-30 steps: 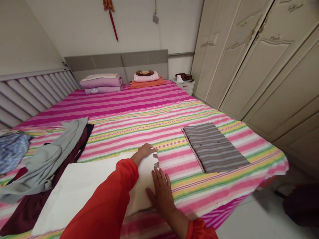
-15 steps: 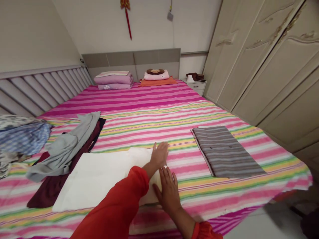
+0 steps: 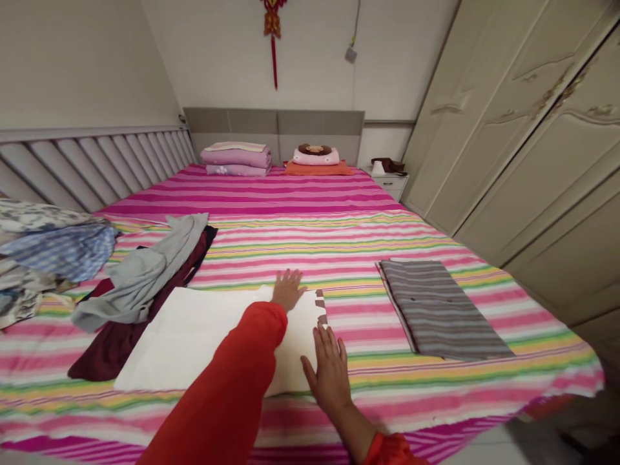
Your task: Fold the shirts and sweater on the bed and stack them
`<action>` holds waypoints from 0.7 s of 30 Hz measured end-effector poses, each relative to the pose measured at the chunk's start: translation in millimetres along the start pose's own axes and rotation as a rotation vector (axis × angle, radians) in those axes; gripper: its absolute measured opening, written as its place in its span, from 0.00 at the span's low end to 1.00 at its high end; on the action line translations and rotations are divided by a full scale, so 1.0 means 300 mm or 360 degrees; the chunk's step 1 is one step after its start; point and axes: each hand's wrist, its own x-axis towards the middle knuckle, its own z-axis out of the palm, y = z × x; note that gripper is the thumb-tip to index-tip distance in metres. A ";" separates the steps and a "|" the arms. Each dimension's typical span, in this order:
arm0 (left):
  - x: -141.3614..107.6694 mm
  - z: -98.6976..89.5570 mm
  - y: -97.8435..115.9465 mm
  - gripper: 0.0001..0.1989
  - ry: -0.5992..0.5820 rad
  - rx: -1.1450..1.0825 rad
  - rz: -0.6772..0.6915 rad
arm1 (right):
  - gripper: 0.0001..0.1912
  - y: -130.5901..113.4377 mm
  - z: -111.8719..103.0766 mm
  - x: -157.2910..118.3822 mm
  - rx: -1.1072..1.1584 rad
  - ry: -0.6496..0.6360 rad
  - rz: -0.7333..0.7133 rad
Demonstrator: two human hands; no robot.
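A white garment [image 3: 188, 336] lies spread flat on the striped bed, with a brown-and-white patterned strip [image 3: 320, 309] showing at its right edge. My left hand [image 3: 289, 289] rests on its far edge, fingers spread and pointing away from me. My right hand [image 3: 332, 371] lies flat at the right end of the cloth, thumb apart, fingertips touching the edge below the patterned strip. Neither hand grips anything. My red left sleeve covers part of the garment's middle.
A folded grey striped garment [image 3: 445, 310] lies to the right. On the left are grey [image 3: 145, 278] and maroon [image 3: 104, 352] clothes, with a blue checked piece [image 3: 65, 252] beyond. Folded bedding [image 3: 237, 158] sits by the headboard [image 3: 320, 123]. A wardrobe [image 3: 513, 148] stands at right.
My left hand has slid left along the far edge of the white garment. The right part of the cloth now lies flatter, and its patterned strip shows. My right hand stays at the right end.
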 end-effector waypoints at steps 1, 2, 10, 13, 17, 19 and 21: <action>-0.009 -0.021 -0.017 0.27 0.0021 0.0008 -0.0058 | 0.33 0.000 0.000 0.001 -0.0004 0.0005 0.0003; -0.026 -0.037 -0.024 0.27 0.0043 0.0013 -0.0103 | 0.33 -0.001 0.001 0.001 -0.0004 0.0010 0.0008; -0.379 0.055 0.080 0.24 0.0254 -0.0027 0.0157 | 0.30 -0.001 -0.002 0.007 -0.0026 -0.0017 0.0030; -0.407 0.049 0.034 0.24 0.0290 -0.0034 0.0017 | 0.30 0.001 -0.007 0.009 -0.0044 -0.0031 0.0012; -0.347 -0.021 -0.028 0.23 0.0348 -0.0071 -0.0292 | 0.30 0.006 -0.006 0.007 -0.0060 -0.0005 -0.0010; -0.333 -0.036 -0.043 0.25 0.0419 -0.0059 -0.0269 | 0.31 0.006 -0.006 0.007 -0.0069 0.0008 -0.0015; -0.336 -0.028 -0.056 0.26 0.0387 -0.0054 -0.0179 | 0.30 0.004 -0.007 0.007 -0.0085 -0.0001 -0.0015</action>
